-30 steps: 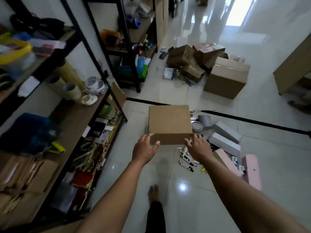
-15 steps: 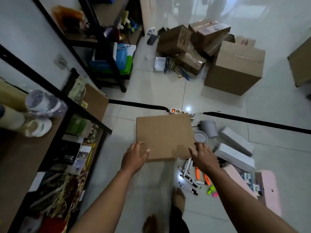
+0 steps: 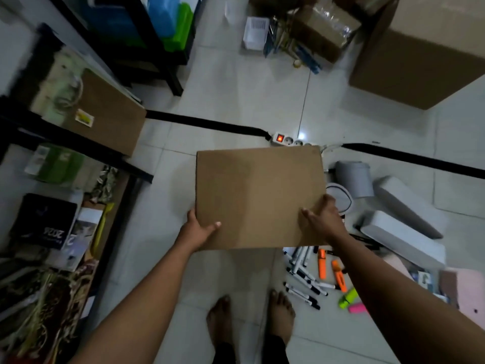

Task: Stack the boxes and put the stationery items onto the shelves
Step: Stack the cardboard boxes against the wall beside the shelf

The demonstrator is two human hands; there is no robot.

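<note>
box: plain brown flat cardboard box, unmarked top, square-edged, over the white tiled floor
left hand: gripping its near left corner
right hand: gripping its near right corner

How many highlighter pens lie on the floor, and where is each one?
4. Two orange highlighters lie side by side right of the black markers; a green one and a pink one lie nearer, by the right arm. The arm may hide more.
</note>
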